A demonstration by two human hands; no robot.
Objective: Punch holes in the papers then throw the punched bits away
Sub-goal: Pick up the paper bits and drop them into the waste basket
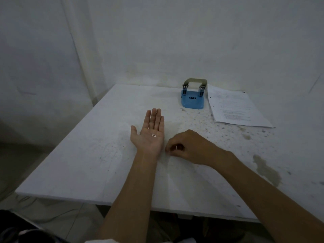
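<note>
My left hand [151, 134] lies palm up and flat on the white table [73, 162], fingers together, with two small white punched bits [154, 135] resting in the palm. Just to its right, my right hand [185, 146] hovers low over the table with fingers curled, pinching a tiny white punched bit [176, 147] between fingertips. A blue hole punch [192, 99] with a grey-green lever stands at the far side. Beside it on the right lies a stack of printed papers [235, 109] with punched holes along the left edge.
White walls close in behind and left of the table. Brown stains and specks mark the table's right part [266, 169]. The table's near edge runs across the lower view, with floor and dark clothing below it.
</note>
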